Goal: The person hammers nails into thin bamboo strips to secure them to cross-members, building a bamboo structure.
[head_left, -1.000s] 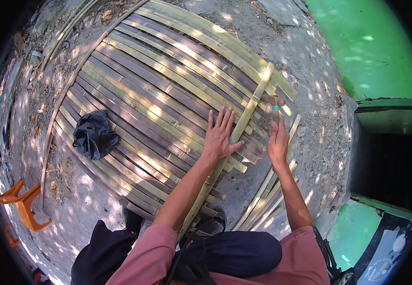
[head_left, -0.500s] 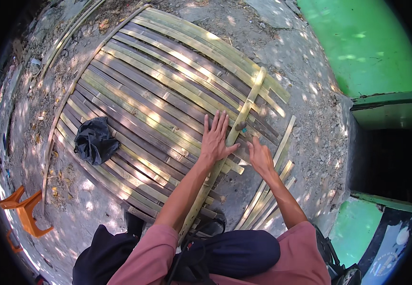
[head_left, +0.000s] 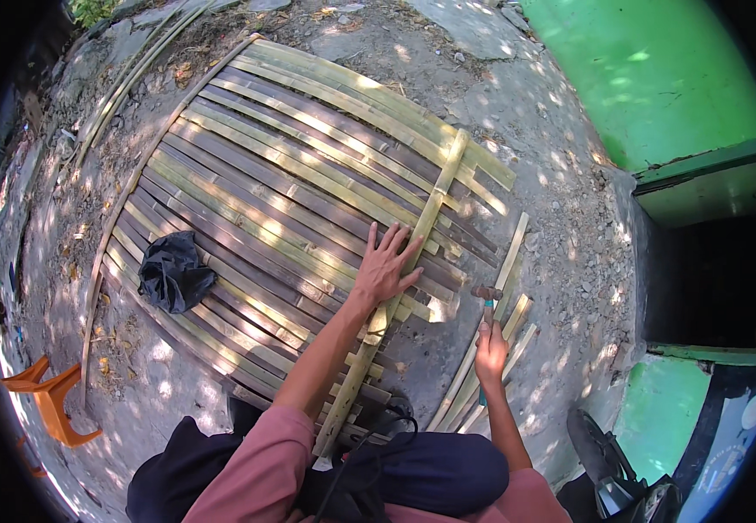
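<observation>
I'm gripping the hammer [head_left: 486, 307] tight in my right hand [head_left: 490, 352], lower right of center, head pointing up over loose slats [head_left: 500, 336]. My left hand [head_left: 385, 267] is lying flat and open on the cross strip [head_left: 430, 213] of the bamboo mat [head_left: 291, 192], so those spread fingers are risking a stray hit. Farther left a black cloth [head_left: 173, 272] is sitting on the weave; an orange stool [head_left: 47, 397] is standing at the lower left edge.

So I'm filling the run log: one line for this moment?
left hand: flat on bamboo panel | right hand: holds hammer | black cloth: on panel
</observation>
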`<state>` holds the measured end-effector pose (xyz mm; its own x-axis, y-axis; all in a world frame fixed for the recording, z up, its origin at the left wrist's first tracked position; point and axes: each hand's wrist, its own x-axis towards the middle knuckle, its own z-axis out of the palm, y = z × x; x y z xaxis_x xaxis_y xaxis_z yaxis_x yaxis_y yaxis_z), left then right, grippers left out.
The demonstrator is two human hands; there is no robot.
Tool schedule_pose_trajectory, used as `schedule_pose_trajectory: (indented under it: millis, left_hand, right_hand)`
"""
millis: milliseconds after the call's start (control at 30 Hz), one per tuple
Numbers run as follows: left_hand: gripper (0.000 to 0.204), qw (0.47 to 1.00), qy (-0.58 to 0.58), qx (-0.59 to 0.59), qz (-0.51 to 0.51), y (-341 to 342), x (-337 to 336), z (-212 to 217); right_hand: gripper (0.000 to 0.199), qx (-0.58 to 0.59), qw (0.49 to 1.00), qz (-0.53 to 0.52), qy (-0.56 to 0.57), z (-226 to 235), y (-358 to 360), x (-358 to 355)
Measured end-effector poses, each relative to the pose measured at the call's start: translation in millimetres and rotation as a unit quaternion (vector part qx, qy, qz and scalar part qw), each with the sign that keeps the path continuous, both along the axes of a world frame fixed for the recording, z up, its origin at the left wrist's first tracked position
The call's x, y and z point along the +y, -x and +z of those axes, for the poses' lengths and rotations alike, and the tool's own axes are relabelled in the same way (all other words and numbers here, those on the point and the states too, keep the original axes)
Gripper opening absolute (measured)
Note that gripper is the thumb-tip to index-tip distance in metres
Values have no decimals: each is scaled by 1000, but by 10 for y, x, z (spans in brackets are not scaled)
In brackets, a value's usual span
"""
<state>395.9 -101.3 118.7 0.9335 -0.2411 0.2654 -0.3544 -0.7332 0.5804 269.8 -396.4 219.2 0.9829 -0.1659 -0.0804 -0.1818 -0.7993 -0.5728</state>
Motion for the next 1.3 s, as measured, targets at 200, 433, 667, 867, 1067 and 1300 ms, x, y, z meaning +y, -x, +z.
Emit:
schedule_pose_trajectory:
  millis: [200, 433, 667, 867, 1067, 1300]
  left_hand:
    - [77, 999, -19, 5, 28, 84, 23, -33]
    - [91, 993, -22, 62, 97, 571, -101, 2]
    - [88, 993, -3, 51, 106, 581, 8, 37]
    - [88, 994, 11, 46, 102, 608, -77, 88]
    - [84, 994, 2, 44, 105, 578, -25, 122]
    - [80, 990, -56, 71, 108, 716, 102, -59]
  right_hand:
    - [42, 23, 994, -24, -100, -72, -471, 378]
    - [39, -131, 985, 102, -41, 317, -1392, 936]
    - [24, -28, 970, 227, 80, 105, -1286, 1159]
    - [27, 8, 964, 205, 168, -58, -1276, 1081]
    - [29, -101, 990, 95, 8, 120, -1359, 1243]
    - [33, -30, 993, 106, 51, -118, -891, 1022]
